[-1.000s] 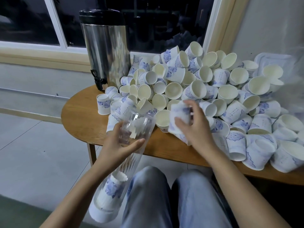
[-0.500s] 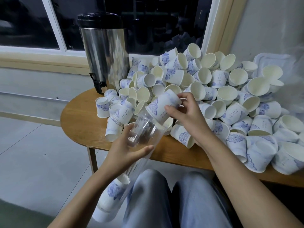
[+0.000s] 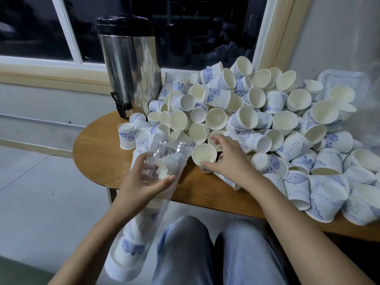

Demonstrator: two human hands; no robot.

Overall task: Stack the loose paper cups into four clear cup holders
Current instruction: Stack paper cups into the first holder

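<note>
Closest to us we see two knees in blue jeans. Just left of them hangs the low end of a clear holder, with a stack of cups inside it. The holder tilts up, and its open top is over the front edge of the table. The left hand is wrapped round the holder near the top and grips it. The right hand is half open, curved round one cup near the front edge, mouth up. The thumb touches its near side, but we cannot tell if the fingers squeeze it. Behind it a big pile of loose cups runs to the right edge and the back. At the back left edge stands a shiny urn, in front of a dark window.
</note>
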